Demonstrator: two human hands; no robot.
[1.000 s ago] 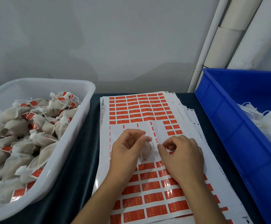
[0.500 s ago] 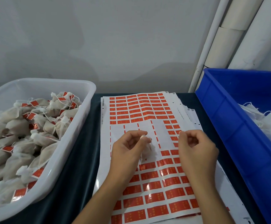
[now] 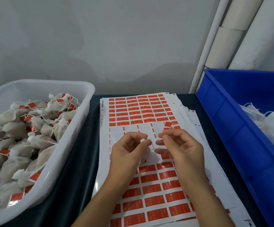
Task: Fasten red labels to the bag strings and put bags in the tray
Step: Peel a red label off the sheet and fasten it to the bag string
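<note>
Over the label sheet: both hands work above the stripped middle band of the label sheet (image 3: 151,190), which lies on a dark cloth between two containers.
Left hand: the left hand (image 3: 129,153) pinches the gathered top of a small white bag (image 3: 146,152) between thumb and forefinger; the bag hangs below the grip, mostly hidden behind the palm.
Right hand: the right hand (image 3: 180,148) has fingers curled, pinching what appears to be the string end; a peeled red label (image 3: 168,124) stands just above its fingertips. Whether the label is already on the string cannot be told.
String: a thin white string (image 3: 152,145) loops between the two hands.
Tray: the white tray (image 3: 54,171) on the left holds many bags already tagged red.
Blue bin: the blue bin (image 3: 234,128) on the right holds untagged white bags.
Step in hand: judged to be fastening, label brought to string.
Next move: likely calls for folding the label squarely over the string and pressing it closed, then carrying the bag left into the tray.
Risk: the adhesive may catch a finger or fold askew.
</note>
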